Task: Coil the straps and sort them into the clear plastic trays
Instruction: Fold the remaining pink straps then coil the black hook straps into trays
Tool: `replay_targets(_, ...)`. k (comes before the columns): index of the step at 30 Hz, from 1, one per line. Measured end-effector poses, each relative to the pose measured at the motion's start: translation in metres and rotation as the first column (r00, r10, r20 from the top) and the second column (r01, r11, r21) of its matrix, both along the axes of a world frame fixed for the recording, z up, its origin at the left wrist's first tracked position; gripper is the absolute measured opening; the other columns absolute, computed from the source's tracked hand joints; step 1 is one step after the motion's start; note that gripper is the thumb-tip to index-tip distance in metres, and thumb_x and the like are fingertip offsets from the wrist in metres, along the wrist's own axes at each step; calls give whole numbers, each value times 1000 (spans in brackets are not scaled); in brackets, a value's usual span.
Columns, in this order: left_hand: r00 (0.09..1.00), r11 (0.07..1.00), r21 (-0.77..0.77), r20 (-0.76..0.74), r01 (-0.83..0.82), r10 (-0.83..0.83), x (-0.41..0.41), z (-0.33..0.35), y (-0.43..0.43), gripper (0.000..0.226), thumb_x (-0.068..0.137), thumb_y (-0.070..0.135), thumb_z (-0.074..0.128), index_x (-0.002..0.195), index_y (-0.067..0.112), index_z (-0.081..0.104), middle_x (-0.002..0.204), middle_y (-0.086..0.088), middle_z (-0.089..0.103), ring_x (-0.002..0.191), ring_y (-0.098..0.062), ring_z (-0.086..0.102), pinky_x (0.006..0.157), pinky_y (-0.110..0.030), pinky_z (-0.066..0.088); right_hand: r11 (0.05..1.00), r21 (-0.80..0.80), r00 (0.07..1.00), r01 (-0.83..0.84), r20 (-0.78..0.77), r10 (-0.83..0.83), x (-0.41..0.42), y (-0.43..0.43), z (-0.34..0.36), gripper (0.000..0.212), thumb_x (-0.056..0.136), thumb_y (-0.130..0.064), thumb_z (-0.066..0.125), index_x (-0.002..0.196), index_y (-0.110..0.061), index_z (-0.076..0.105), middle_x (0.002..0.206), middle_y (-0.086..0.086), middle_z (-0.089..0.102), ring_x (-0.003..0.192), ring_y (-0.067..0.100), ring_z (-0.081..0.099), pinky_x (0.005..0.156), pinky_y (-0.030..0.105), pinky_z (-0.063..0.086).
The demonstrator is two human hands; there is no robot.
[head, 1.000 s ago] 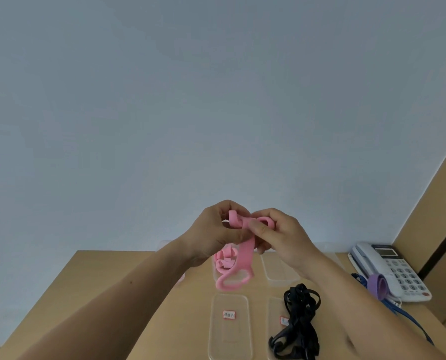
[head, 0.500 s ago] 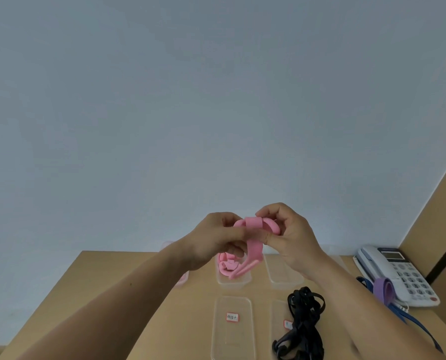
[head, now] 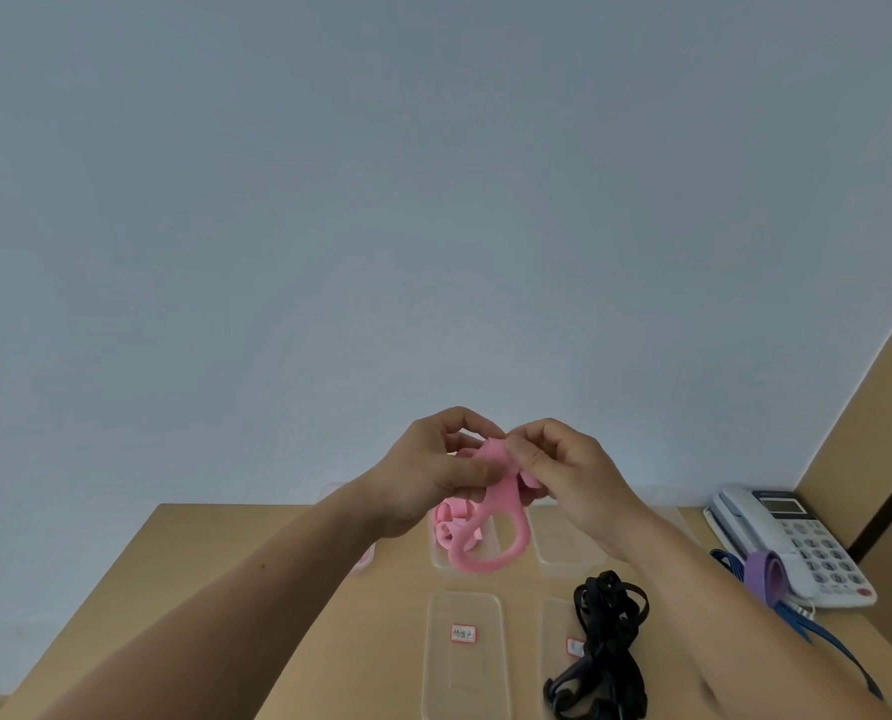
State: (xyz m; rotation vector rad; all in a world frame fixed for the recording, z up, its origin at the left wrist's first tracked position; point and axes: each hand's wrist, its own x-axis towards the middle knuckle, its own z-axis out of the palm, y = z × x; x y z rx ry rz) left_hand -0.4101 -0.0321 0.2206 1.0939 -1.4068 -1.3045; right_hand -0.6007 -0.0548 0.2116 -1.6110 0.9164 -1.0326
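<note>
overhead, pink strap (head: 501,491) between both hands' fingertips

Clear plastic trays (head: 464,683) are set out on the bench (head: 381,667). Black straps (head: 607,652) are piled over one, and a telephone (head: 797,543) is placed far right.

Matt straps, clear plastic, pale wood
The pink strap (head: 501,498) looks smooth and matt, the black straps (head: 610,631) dull cloth; the trays (head: 464,667) are glossy clear plastic on a matt wood-grain tabletop (head: 199,543).
</note>
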Motion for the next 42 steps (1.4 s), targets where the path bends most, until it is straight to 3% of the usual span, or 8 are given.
replay_targets(3,999,999,-39,33,-2,4,2,-4,0,30,78,-3,75,105,9,67,103,-18,64,84,-26,68,82,-44,58,999,37,1000,-12,5,11,1,0,-2,13,94,-20,65,97,-7,66,65,4,60,58,21,59,58,30,53)
replay_targets(7,998,1000,-14,61,-21,22,3,-6,0,45,73,16,80,114,11,61,113,-20,67,97,-36,69,91,-51,55,1000,7,999,-11,33,11,0,-1,-3,11,92,-15,67,101,-9,67,69,4,63,63,15,61,60,28,54)
replay_targets(12,993,1000,21,114,21,-24,7,-5,2,34,80,18,80,105,4,63,92,-12,75,83,-28,72,79,-39,59,999,-38,1000,-13,-1,13,0,-2,-1,15,89,-10,70,102,-15,67,74,0,68,62,13,63,61,24,53)
replay_targets(19,994,982,154,-19,110,-109,9,2,6,41,75,2,75,112,-5,58,98,-30,68,88,-40,66,94,-56,51,991,-135,998,18,-57,-26,5,5,-2,25,83,-11,77,100,-26,66,84,-9,70,75,11,64,72,31,58)
replay_targets(24,988,974,171,-70,149,-139,7,4,8,27,86,14,70,107,0,62,95,-23,71,85,-34,67,84,-47,55,992,-130,996,7,-87,-18,2,9,-1,33,79,-8,80,101,-26,63,84,-10,71,74,10,65,70,24,56)
replay_targets(29,994,992,91,-74,85,-78,6,4,6,35,79,8,77,107,-3,60,90,-20,72,79,-32,69,71,-37,59,1000,-24,998,-5,-63,3,-3,9,2,37,78,-11,82,108,-22,64,103,6,67,81,28,68,76,34,60)
replay_targets(34,999,999,-6,17,32,-32,4,-4,5,28,76,-2,80,100,3,66,89,-9,71,79,-28,70,72,-32,57,989,147,1000,-24,-14,27,-3,11,10,40,79,-43,69,97,-6,68,83,8,72,68,20,65,62,31,53)
replay_targets(42,994,997,-69,108,17,-9,0,-11,4,34,76,-7,76,104,9,65,98,-22,67,86,-27,69,85,-51,56,986,165,990,33,-143,-10,-6,6,8,31,85,-34,73,93,-4,71,75,4,71,60,13,62,58,26,50)
